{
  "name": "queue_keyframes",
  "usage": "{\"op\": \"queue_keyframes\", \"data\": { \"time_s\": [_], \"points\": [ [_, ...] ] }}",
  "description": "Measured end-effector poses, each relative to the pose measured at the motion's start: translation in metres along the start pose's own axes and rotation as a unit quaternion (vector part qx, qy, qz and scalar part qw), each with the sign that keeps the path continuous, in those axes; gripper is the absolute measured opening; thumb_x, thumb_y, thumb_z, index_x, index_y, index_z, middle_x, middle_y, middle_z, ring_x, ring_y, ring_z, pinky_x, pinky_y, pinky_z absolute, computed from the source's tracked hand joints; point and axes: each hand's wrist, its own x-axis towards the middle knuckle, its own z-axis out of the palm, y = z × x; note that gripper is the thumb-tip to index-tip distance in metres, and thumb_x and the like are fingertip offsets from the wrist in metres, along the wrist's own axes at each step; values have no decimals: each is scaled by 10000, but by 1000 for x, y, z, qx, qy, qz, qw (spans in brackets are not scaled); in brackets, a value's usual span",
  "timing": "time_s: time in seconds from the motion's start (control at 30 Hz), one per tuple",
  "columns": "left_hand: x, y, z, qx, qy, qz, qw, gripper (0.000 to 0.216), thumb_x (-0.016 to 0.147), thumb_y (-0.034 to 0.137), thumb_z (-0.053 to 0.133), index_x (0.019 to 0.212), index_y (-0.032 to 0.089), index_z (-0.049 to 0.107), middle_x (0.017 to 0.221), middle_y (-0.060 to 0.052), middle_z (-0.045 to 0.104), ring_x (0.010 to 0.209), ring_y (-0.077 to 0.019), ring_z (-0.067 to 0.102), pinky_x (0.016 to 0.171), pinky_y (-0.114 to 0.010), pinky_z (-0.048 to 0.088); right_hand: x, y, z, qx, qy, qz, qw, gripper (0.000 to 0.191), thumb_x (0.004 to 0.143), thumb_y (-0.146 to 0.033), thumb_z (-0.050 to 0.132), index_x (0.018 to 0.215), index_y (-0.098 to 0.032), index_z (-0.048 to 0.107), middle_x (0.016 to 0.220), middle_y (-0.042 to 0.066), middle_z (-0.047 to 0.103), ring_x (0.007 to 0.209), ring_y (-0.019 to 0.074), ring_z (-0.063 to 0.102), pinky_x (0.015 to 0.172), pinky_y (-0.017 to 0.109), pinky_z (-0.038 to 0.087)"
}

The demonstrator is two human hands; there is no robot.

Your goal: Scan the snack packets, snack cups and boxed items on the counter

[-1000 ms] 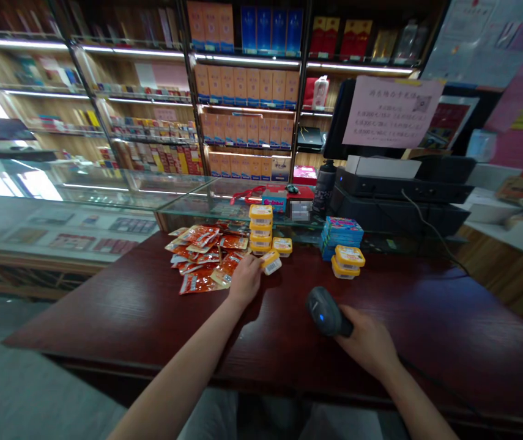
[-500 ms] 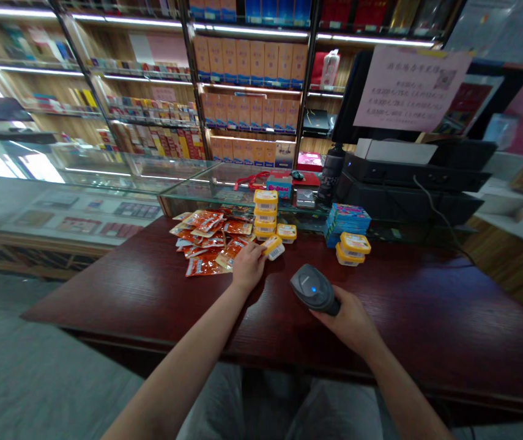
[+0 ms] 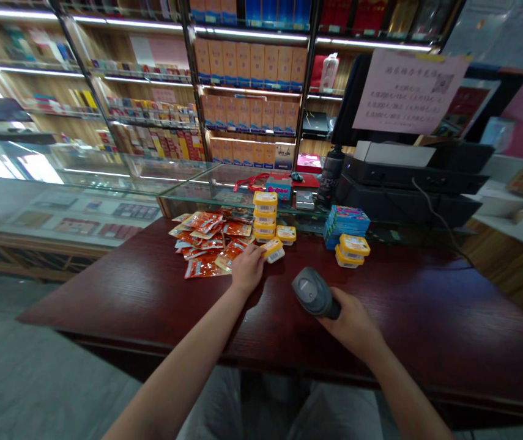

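My left hand [image 3: 247, 270] grips a small yellow-lidded tub [image 3: 273, 249], tilted, with its barcode label facing the scanner. My right hand [image 3: 353, 324] is wrapped round the handle of a black barcode scanner [image 3: 312, 293], whose head points toward that tub. Behind the tub stands a stack of the same yellow tubs [image 3: 265, 216] with one more tub [image 3: 285, 233] beside it. Two stacked tubs [image 3: 353, 249] sit to the right, in front of a stack of blue packets [image 3: 346, 222]. A heap of orange-red snack sachets [image 3: 208, 242] lies just left of my left hand.
Everything rests on a dark red wooden counter [image 3: 151, 293]. A glass display case [image 3: 105, 195] runs behind it, with a black register unit [image 3: 408, 189] and a dark bottle [image 3: 330, 174] at the right. Shelves of boxed goods [image 3: 247, 85] fill the back wall.
The scanner's blue light, lit in the earlier frames, is off now. My right hand shifted the scanner slightly left and up toward the tub. My left hand kept hold of the tub.
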Motion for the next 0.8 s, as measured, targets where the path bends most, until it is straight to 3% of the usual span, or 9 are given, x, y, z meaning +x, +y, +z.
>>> {"op": "queue_keyframes", "data": {
  "time_s": [0.2, 0.43, 0.63, 0.8],
  "points": [
    [0, -2, 1, -15, 6, 60, 998, 197, 879, 217, 487, 1018, 209, 626, 1007, -52, 632, 865, -167, 612, 747, -274, 485, -6, 37, -4, -188, -24, -53, 980, 353, 722, -162, 569, 1070, -198, 620, 959, 72, 715, 857, 228, 655, 721, 292, 424],
    [16, 12, 3, -22, 13, 160, 987, 232, 898, 218, 460, 1059, 217, 626, 1028, -61, 632, 909, -169, 601, 769, -280, 482, -11, 59, 8, -227, 5, -57, 972, 351, 727, -140, 538, 1059, -210, 628, 920, 58, 700, 849, 224, 632, 728, 293, 413],
    [57, 74, 2, -57, 11, 206, 977, 254, 907, 220, 438, 1083, 231, 620, 1054, -50, 613, 949, -164, 587, 798, -275, 465, -7, 55, 6, -192, 5, -35, 981, 374, 709, -145, 535, 1065, -212, 629, 915, 45, 693, 850, 229, 629, 727, 300, 410],
    [91, 132, 17, -44, -1, 254, 966, 252, 920, 260, 422, 1098, 238, 600, 1087, -42, 600, 922, -173, 571, 758, -284, 452, -7, 54, 4, -167, 16, -34, 985, 342, 710, -129, 524, 1020, -208, 645, 895, 43, 692, 828, 226, 626, 709, 300, 405]
  ]
}}
